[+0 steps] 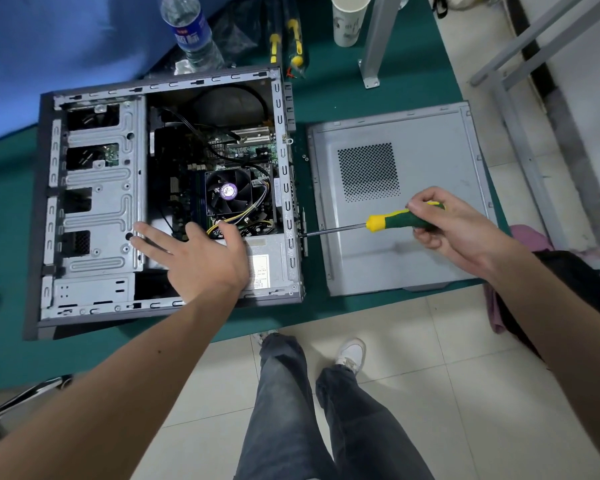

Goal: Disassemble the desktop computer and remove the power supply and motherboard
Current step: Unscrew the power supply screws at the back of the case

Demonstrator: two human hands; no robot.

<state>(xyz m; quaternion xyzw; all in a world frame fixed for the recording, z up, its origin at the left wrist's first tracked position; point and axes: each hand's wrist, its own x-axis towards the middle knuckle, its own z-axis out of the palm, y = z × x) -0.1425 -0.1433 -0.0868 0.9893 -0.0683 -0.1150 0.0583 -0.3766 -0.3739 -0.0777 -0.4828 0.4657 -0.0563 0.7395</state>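
Left hand flat, palm down, fingers spread and straight, forearm reaching in from lower left. Right hand curled in a grip, knuckles up, thumb on top, forearm extended from lower right. Legs below, standing.

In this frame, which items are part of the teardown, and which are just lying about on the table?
In use:
- open grey metal computer case
- silver boxy power supply, under the left hand
- green-and-yellow-handled screwdriver, gripped by the right hand, tip at the case's rear edge
- green motherboard with black fan

Lying about:
- removed grey side panel
- clear plastic water bottle
- white paper cup
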